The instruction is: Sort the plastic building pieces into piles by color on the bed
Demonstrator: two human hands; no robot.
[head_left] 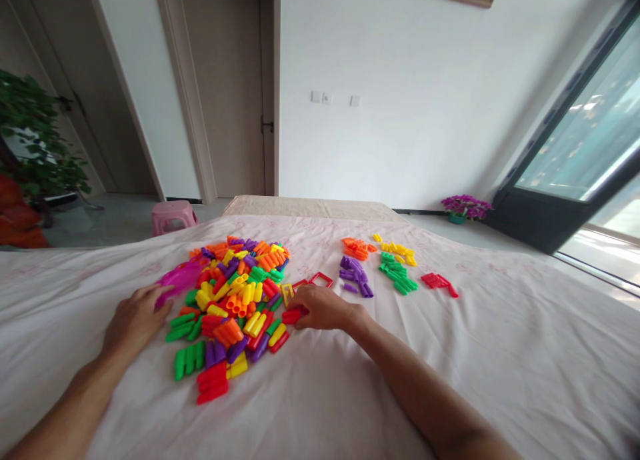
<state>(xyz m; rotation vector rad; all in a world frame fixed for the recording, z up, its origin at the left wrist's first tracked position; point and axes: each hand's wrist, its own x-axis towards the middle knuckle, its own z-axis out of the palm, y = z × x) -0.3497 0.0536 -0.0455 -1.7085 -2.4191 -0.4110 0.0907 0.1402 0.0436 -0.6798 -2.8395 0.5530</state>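
A heap of bullet-shaped plastic building blocks (235, 293) in red, orange, yellow, green and purple lies on the cloth. At the heap's left side, my left hand (137, 317) has its fingers closed at the edge of a thin magenta plastic piece (180, 279), whose full shape is partly covered by blocks. On the right side of the heap, my right hand (320, 305) reaches down with curled fingers around a red block (291, 315). Just beyond that hand lie a red square frame (321, 280) and a yellow frame piece (287, 293).
Farther right are separate groups of orange blocks (357, 249), purple blocks (355, 275), yellow blocks (400, 252), green blocks (397, 273) and red blocks (438, 282). Pale patterned cloth (500, 353) covers the surface. A pink stool (174, 217) stands beyond its far left edge.
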